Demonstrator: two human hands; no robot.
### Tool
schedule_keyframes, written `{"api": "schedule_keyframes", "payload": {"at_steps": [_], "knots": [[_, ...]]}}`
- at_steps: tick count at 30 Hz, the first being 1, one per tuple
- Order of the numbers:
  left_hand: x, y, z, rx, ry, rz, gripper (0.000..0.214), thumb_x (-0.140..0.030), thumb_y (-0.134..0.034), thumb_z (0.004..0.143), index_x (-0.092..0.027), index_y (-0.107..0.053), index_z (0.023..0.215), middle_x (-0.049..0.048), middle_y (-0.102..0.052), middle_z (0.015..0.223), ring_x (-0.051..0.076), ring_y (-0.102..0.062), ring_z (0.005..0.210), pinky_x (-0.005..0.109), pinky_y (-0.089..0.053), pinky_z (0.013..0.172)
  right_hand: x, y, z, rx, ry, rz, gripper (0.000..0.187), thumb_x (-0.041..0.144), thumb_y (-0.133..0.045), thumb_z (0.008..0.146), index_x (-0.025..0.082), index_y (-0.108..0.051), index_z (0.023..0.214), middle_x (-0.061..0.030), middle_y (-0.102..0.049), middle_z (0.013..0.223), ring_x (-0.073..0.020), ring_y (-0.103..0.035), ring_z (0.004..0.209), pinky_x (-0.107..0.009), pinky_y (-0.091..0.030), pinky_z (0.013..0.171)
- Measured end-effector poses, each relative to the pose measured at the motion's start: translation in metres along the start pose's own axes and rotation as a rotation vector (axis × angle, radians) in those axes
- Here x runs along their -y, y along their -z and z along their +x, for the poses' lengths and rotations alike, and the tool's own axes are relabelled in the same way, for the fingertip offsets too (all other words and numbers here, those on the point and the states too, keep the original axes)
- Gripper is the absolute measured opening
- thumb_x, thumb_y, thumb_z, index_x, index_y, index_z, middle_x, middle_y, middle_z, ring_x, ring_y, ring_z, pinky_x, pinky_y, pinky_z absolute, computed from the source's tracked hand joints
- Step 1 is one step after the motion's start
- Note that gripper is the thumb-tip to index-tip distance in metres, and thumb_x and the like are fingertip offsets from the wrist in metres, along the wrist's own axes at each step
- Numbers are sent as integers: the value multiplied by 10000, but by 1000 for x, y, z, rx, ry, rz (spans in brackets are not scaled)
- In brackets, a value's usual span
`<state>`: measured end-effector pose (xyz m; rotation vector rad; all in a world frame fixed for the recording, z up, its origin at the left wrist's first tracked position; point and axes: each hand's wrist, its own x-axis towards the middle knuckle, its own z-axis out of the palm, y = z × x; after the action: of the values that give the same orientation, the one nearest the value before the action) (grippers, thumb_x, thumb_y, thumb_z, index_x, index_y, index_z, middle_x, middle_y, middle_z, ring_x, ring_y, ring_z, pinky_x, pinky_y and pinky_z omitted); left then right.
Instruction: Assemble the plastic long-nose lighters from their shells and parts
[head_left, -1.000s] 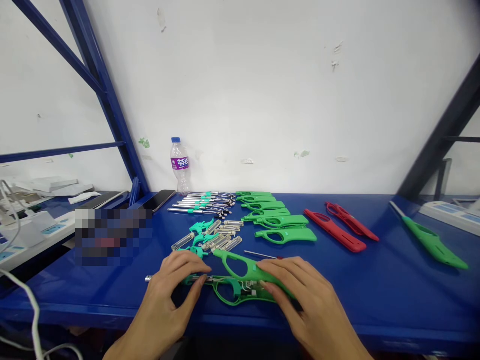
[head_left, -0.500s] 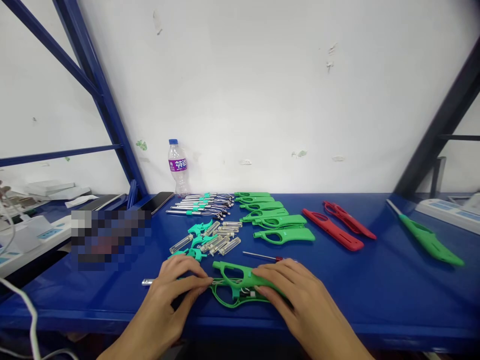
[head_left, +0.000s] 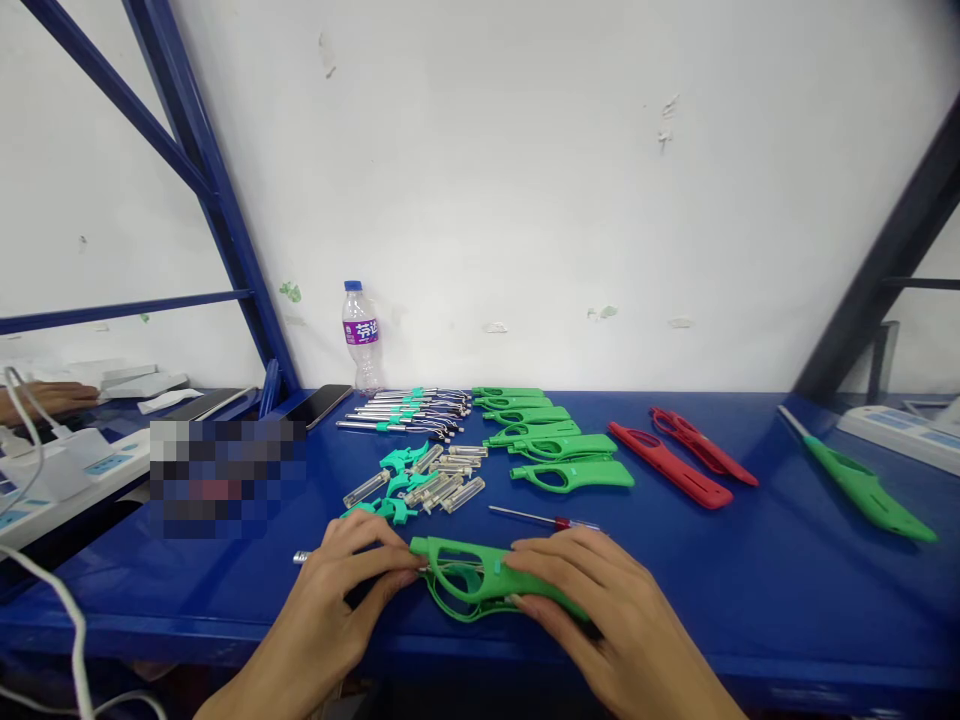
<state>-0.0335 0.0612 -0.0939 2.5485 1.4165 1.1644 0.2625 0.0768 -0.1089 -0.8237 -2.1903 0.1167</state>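
Observation:
Near the table's front edge, my left hand (head_left: 349,590) pinches the metal tube (head_left: 301,557) of a green utility lighter; the tube's tip shows left of the knuckles. My right hand (head_left: 592,590) grips the upper green lighter shell half (head_left: 491,568) from the right. That half lies over a lower green shell half (head_left: 457,612), slightly out of line, with a gap along the near side. The parts inside are mostly covered. Just beyond my right hand lies a screwdriver (head_left: 559,522). Teal plastic pieces (head_left: 394,510) and clear fuel tanks (head_left: 463,494) are heaped beyond my left hand.
Metal lighter tubes with wires (head_left: 375,427) lie in a row at the back, beside several green shells (head_left: 592,474). To the right are red shells (head_left: 675,470) and an assembled green lighter (head_left: 862,485). A bottle (head_left: 365,350) stands by the wall; another person's hand (head_left: 56,400) is far left.
The upper shell half has moved left and down over the lower half, covering the inner parts seen earlier. Another person's hand shows more at far left. The view has shifted slightly.

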Motion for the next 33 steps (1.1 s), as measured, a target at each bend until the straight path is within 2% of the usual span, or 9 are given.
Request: {"api": "schedule_keyframes", "payload": {"at_steps": [2,5,7,11,15,17,25,33], "knots": [[-1,-1,0,-32,84,-12,171,-397,-686,1018,-288,-768,913,-9,-750,869,199,-695,838,297,-563,751,1,1,0,-13,5,-1,233,392,-548,1116,338,-689,1293,5,-800,1198,-222,-758,1074,-423,-554,1067],[-1,-2,-2,-87,221,-24,334,-600,-692,972,-274,-710,903,-6,-751,879,212,-728,836,306,-593,728,1,0,-1,-10,-6,-2,237,409,-540,1117,343,-703,1276,8,-803,1195,-216,-763,1070,-407,-563,1065],[0,-3,-4,-102,246,-17,375,-650,-685,955,-276,-706,935,0,-766,911,225,-751,865,322,-607,745,1,-1,-2,-4,-10,-15,229,409,-542,1115,347,-704,1265,18,-799,1212,-222,-758,1078,-419,-566,1064],[3,-3,-6,-69,220,-6,264,-549,-710,970,-311,-734,1081,-10,-777,932,234,-752,931,344,-615,825,-1,-4,-3,31,-23,-47,234,396,-529,1120,351,-691,1284,24,-789,1245,-234,-748,1106,-447,-562,1074],[5,-3,-6,-36,180,-13,98,-377,-729,972,-332,-775,1046,-16,-767,964,216,-717,930,307,-604,799,-2,-6,-3,44,-15,-56,246,382,-534,1119,353,-668,1323,23,-780,1270,-242,-739,1124,-455,-555,1079],[5,-4,-6,-51,156,-20,125,-335,-737,964,-341,-787,1078,-16,-766,961,212,-707,925,300,-599,795,-3,-6,-4,35,-10,-63,262,375,-523,1123,354,-651,1351,26,-780,1267,-242,-739,1119,-457,-557,1072],[0,-1,-1,-26,92,-62,110,-261,-735,962,-326,-797,1027,-14,-774,951,207,-703,930,299,-606,831,-2,-7,-4,4,-5,-90,269,366,-489,1135,337,-665,1336,13,-779,1260,-249,-737,1115,-487,-547,1077],[3,-1,-3,-2,57,-41,109,-266,-709,987,-314,-798,1028,16,-747,1017,206,-704,951,308,-599,860,-1,-1,-1,10,35,-97,259,346,-499,1129,324,-715,1270,-5,-798,1224,-219,-761,1074,-395,-589,1033]]}}
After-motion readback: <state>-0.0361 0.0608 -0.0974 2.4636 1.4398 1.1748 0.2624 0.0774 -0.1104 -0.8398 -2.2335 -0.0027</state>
